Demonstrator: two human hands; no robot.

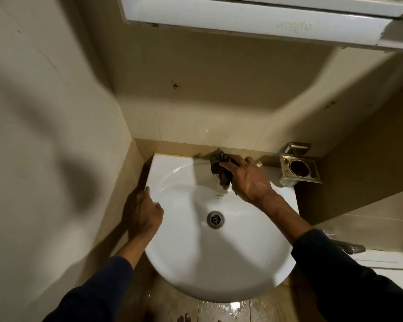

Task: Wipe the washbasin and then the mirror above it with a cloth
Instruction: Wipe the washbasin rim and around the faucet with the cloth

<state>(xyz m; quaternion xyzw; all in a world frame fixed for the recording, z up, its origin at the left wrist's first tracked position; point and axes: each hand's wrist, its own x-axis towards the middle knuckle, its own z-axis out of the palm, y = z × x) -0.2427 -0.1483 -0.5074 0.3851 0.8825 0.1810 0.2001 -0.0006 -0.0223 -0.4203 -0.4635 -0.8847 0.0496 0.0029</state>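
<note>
While the right hand (249,180) grips a dark cloth (221,169), the left hand (143,211) rests on the washbasin (184,247) rim.

Right-hand fingers are closed around the bunched cloth, which hangs from the grip against the rear basin wall. The drain (215,219) lies below the grip; a metal holder (298,167) stands just right of it. Left-hand fingers lie extended, holding nothing. Overhead, only the mirror unit's white frame (254,22) is visible.

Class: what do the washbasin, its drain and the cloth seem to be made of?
Washbasin: likely glazed ceramic, white and glossy with reflections. Drain: metal, seemingly chromed, a shiny grey perforated ring. Cloth: dark, soft woven fabric, crumpled in the right hand.
</note>
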